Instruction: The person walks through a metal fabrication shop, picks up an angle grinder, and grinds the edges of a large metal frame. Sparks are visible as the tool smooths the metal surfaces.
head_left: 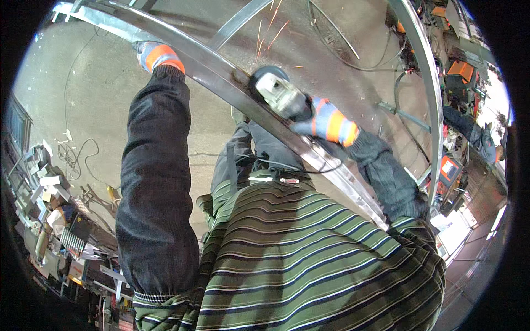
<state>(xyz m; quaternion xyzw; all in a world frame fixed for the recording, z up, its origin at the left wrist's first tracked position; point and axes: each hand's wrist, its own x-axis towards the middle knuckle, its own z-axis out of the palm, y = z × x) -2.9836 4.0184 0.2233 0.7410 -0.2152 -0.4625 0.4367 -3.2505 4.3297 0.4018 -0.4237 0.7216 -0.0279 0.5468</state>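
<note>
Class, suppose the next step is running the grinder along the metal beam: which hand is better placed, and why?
Right, most likely: the right hand holds the grinder at the beam, and sparks fly beyond it. The left hand is at the beam too, but well away from the grinder.

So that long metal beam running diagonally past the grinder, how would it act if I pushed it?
The long metal beam would probably feel stiff, given its broad, angular metal profile. Its length suggests considerable weight. A metal crossbar seems to meet its far side, so it would likely resist rolling.
</note>
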